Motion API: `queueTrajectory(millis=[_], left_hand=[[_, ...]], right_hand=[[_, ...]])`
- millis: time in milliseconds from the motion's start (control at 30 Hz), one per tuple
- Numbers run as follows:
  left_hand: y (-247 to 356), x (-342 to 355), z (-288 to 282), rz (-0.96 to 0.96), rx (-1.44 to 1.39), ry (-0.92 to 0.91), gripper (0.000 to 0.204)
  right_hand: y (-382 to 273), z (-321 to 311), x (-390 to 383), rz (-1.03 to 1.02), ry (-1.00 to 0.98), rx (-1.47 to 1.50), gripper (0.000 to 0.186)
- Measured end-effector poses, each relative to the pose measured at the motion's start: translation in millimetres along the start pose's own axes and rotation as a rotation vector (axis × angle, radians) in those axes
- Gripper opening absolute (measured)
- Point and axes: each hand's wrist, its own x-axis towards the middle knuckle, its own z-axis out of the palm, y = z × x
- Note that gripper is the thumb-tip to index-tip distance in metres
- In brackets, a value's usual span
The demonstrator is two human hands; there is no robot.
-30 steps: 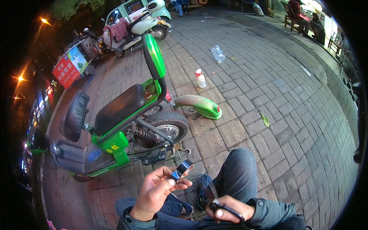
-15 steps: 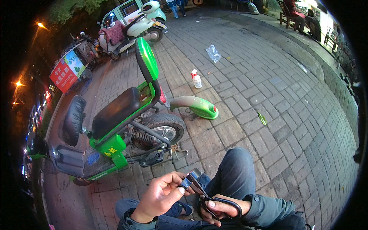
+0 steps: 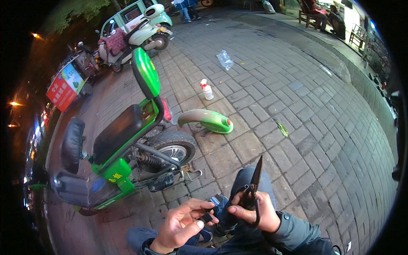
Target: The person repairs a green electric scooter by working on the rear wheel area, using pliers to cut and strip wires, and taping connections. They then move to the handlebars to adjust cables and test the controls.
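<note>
My left hand [image 3: 179,225] pinches a small dark strip [image 3: 206,217] between thumb and fingers. A shiny, bluish-silver piece [image 3: 216,200] shows at those fingertips; whether both belong to one thing I cannot tell. My right hand [image 3: 265,216] is wrapped round the black handles of a pair of scissors [image 3: 256,175]. Their blades point up and away, apart from the left hand. Both hands are above my bent legs. Ahead on the left stands a green electric scooter [image 3: 123,172], its rear wheel [image 3: 173,146] exposed.
A green-and-grey curved mudguard [image 3: 208,120] lies on the paving behind the wheel. Beyond it stand a white spray bottle [image 3: 207,91] with a red top and a crumpled clear plastic piece [image 3: 225,60]. Parked vehicles, including a white scooter [image 3: 142,38], are farther back.
The scissors have come away from the strip in my left hand, turning to point upward. The left hand still pinches its piece. The whole view has shifted slightly.
</note>
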Motion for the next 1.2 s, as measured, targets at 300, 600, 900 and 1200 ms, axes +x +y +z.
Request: queueTrajectory(millis=[300,600,900,1200], left_hand=[[-19,25,37,0.020,-0.028,0.086,0.076],[-65,12,-29,-0.077,0.078,0.368,0.053],[-93,35,-31,-0.066,-0.152,0.410,0.048],[-121,36,-20,-0.035,-0.094,0.432,0.052]], right_hand=[[89,-74,16,-0.117,0.386,0.072,0.024],[404,-197,7,0.905,0.668,-0.830,0.052],[183,-119,93,-0.424,0.811,-0.366,0.017],[66,54,73,-0.270,-0.153,0.108,0.026]])
